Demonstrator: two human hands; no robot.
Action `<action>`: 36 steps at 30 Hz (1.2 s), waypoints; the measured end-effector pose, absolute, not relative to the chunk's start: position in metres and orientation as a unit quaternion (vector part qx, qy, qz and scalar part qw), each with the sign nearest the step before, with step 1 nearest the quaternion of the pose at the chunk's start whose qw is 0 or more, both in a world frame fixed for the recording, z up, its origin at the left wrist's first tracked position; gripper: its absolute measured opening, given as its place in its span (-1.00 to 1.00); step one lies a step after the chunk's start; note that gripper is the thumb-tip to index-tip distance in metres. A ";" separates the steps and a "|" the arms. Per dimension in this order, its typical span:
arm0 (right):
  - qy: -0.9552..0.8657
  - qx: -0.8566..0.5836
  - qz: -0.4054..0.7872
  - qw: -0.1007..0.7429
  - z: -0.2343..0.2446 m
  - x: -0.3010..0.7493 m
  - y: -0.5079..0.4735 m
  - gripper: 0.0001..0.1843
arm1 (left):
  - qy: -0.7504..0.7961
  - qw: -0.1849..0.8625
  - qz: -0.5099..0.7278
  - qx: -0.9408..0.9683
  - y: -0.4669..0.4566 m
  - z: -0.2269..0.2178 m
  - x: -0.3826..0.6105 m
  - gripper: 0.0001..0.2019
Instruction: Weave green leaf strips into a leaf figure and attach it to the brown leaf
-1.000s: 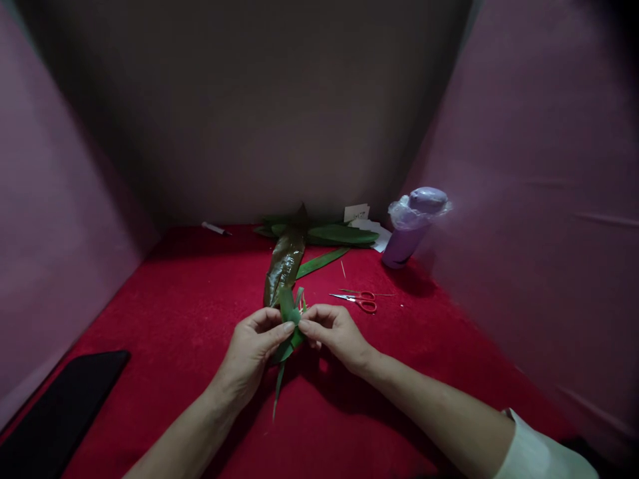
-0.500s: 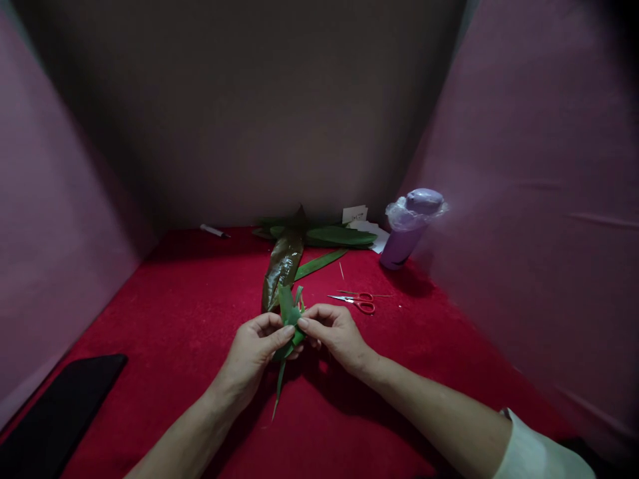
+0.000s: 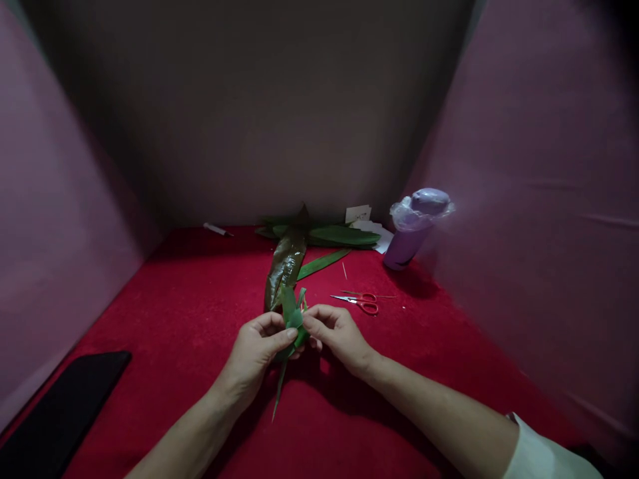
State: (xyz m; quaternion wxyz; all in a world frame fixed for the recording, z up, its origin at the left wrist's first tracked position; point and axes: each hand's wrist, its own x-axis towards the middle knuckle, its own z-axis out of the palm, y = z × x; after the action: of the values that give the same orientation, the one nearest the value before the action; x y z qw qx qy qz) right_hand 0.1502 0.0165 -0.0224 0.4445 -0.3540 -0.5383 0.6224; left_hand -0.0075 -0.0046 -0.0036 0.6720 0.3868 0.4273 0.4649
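A folded green leaf (image 3: 294,319) is held up between my two hands above the red cloth, with a thin leaf tail hanging below it. My left hand (image 3: 262,346) grips its left side, thumb pressed across the front. On the right, my right hand (image 3: 337,332) pinches the leaf's upper right edge between thumb and fingers. Narrow strips stick up from its top. Part of the leaf is covered by my fingers. Just beyond lies a long, shiny brown-green leaf (image 3: 284,266). Scissors (image 3: 368,304) with red handles rest on the cloth to the right of my hands.
At the back lie several green leaves (image 3: 342,235) and a single leaf strip (image 3: 324,263). White cards (image 3: 358,213), a purple tumbler (image 3: 407,246) with plastic wrap, a thin stick (image 3: 344,270) and a white pen-like tube (image 3: 215,229) stand or lie about. A black flat object (image 3: 80,399) lies front left.
The view has shifted slightly, so the things on the table appear a little further right. My right thumb has moved slightly up and right along the leaf, away from my left thumb.
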 end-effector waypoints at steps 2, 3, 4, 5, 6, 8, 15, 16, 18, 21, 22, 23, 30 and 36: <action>-0.531 -0.355 0.623 0.452 -0.023 0.149 0.016 -0.71 | 0.427 0.675 0.460 0.388 -0.005 -0.004 -0.006 -0.83; -0.526 -0.356 0.623 0.456 -0.023 0.149 0.016 -0.72 | 0.425 0.679 0.456 0.387 -0.005 -0.004 -0.005 -0.83; -0.524 -0.357 0.621 0.460 -0.022 0.149 0.016 -0.73 | 0.422 0.684 0.454 0.386 -0.005 -0.004 -0.005 -0.83; -0.523 -0.358 0.619 0.464 -0.021 0.149 0.015 -0.74 | 0.418 0.688 0.453 0.384 -0.005 -0.003 -0.005 -0.84; -0.522 -0.359 0.617 0.467 -0.020 0.149 0.015 -0.74 | 0.414 0.692 0.451 0.381 -0.006 -0.003 -0.004 -0.84; -0.520 -0.360 0.614 0.472 -0.018 0.149 0.014 -0.76 | 0.414 0.694 0.449 0.382 -0.006 -0.003 -0.004 -0.84; -0.537 -0.352 0.600 0.477 -0.020 0.148 0.014 -0.72 | 0.429 0.658 0.464 0.409 -0.004 -0.003 -0.004 -0.82; -0.541 -0.353 0.592 0.482 -0.021 0.148 0.015 -0.69 | 0.429 0.653 0.470 0.411 -0.003 -0.001 -0.004 -0.82; -0.536 -0.360 0.577 0.501 -0.023 0.149 0.018 -0.61 | 0.428 0.642 0.486 0.410 0.000 0.006 -0.005 -0.84; -0.507 -0.369 0.563 0.538 -0.027 0.151 0.023 -0.51 | 0.420 0.626 0.510 0.416 0.005 0.022 -0.005 -0.86; -0.499 -0.369 0.562 0.547 -0.028 0.151 0.025 -0.49 | 0.416 0.621 0.511 0.425 0.006 0.026 -0.004 -0.86; -0.491 -0.368 0.564 0.553 -0.029 0.152 0.027 -0.48 | 0.413 0.618 0.506 0.437 0.008 0.030 -0.003 -0.86; -0.478 -0.335 0.609 0.537 -0.031 0.154 0.030 -0.33 | 0.367 0.690 0.424 0.458 0.028 0.025 0.008 -0.84; -0.415 -0.316 0.666 0.532 -0.034 0.154 0.032 -0.47 | 0.359 0.724 0.384 0.447 0.024 0.005 0.000 -0.83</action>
State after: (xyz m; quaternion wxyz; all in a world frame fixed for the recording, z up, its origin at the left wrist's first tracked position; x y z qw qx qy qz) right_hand 0.1544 0.0319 -0.0341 0.5325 -0.3160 -0.4152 0.6665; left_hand 0.0004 0.0238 0.0048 0.7240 0.4471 0.3585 0.3839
